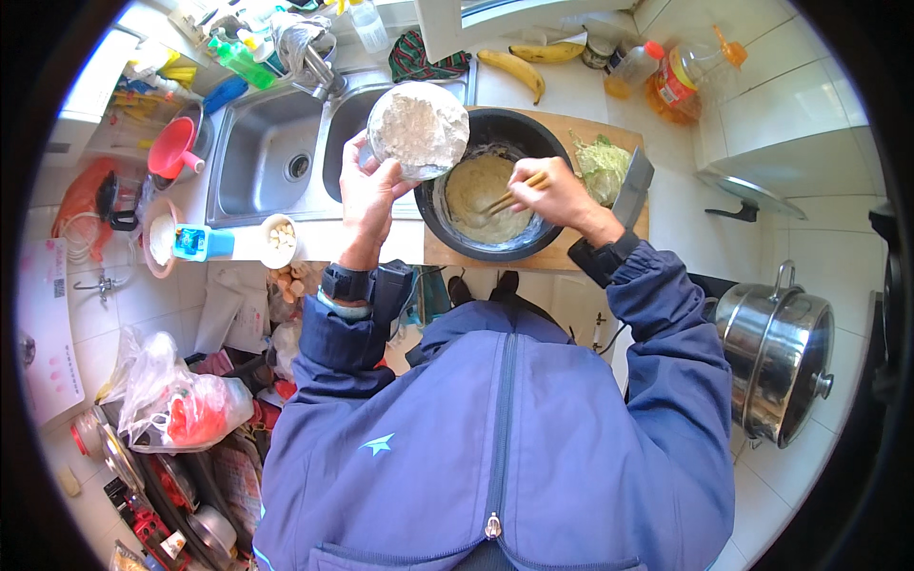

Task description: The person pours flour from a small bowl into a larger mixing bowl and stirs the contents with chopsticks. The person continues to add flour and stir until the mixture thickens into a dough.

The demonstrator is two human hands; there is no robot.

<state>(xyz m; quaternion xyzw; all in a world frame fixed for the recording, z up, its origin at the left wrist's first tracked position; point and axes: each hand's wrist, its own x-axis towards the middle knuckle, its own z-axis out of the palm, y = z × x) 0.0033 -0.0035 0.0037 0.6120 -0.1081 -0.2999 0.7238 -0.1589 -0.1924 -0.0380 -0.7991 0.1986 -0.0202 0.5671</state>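
Note:
My left hand (pixel 371 189) grips a clear bowl of white flour (pixel 420 128), held up beside the rim of a dark round pot (pixel 493 251). Inside the pot lies a pale yellow, thick batter (pixel 480 187), with white flour smeared along the inner wall. Wooden chopsticks (pixel 508 198) are held in my right hand (pixel 557 196), and their tips dip into the batter. Beneath the pot is a wooden cutting board (pixel 450 246). Right of the pot, a piece of leafy cabbage (pixel 601 168) rests on the board next to a cleaver (pixel 634 189).
A double steel sink (pixel 268 153) adjoins the board on the left. Garlic cloves fill a small white bowl (pixel 279 241) by the counter's front edge. Bananas (pixel 514 71) and oil bottles (pixel 675 86) stand behind. A steel steamer pot (pixel 775 360) is at my right.

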